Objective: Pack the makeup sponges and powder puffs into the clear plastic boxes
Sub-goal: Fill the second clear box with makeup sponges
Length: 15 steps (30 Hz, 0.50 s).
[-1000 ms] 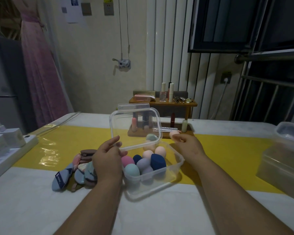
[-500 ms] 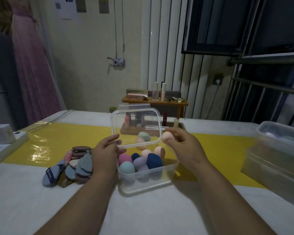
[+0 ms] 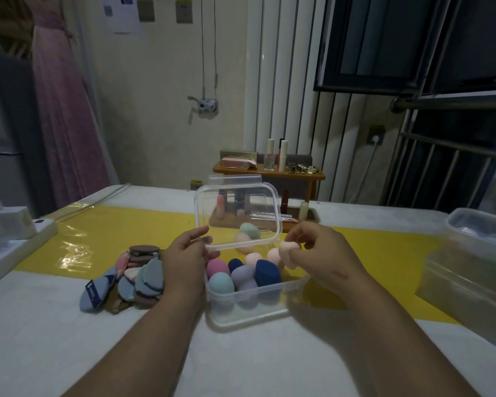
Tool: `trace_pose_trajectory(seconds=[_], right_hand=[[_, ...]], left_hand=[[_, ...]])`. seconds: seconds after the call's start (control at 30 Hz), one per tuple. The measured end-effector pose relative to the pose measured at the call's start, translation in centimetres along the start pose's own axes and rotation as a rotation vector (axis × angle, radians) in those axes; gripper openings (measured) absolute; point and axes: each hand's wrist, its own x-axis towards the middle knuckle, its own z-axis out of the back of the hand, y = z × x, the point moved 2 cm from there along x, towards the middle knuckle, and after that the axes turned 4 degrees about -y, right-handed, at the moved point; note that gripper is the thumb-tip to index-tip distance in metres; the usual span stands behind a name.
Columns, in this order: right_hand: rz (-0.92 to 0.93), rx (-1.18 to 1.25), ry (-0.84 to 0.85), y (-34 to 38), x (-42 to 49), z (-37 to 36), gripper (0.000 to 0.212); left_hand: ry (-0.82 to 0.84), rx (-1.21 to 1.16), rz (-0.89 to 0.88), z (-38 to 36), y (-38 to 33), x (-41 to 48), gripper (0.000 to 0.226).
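A clear plastic box stands on the table in front of me, holding several egg-shaped makeup sponges in pink, teal, navy, lilac and peach. Its clear lid is tilted up at the back, and my left hand grips the lid's lower left edge. My right hand pinches a pale peach sponge just above the box's right rear corner. A pile of flat powder puffs in blue, brown and pink lies left of the box.
Two larger clear boxes sit stacked at the right edge. A white power strip with plugs lies at the far left. A wooden cosmetics rack stands behind the box. A yellow runner crosses the white table.
My right hand has carried the peach sponge from behind the lid's right edge down toward the open box. The left hand keeps its hold on the lid.
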Motion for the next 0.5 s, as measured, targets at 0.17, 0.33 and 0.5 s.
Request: trace_pose_trajectory(seconds=[0.17, 0.33, 0.5], right_hand=[[-0.017, -0.144, -0.002, 0.6, -0.1, 0.2, 0.008], [-0.033, -0.232, 0.001, 1.2, -0.3, 0.1, 0.010], [-0.081, -0.342, 0.098, 1.5, -0.2, 0.1, 0.008]], left_hand=[[-0.003, 0.001, 0.006, 0.0, -0.1, -0.1, 0.043], [-0.005, 0.011, 0.005, 0.0, -0.1, -0.2, 0.041], [-0.003, 0.015, 0.002, 0.1, 0.0, 0.0, 0.043]])
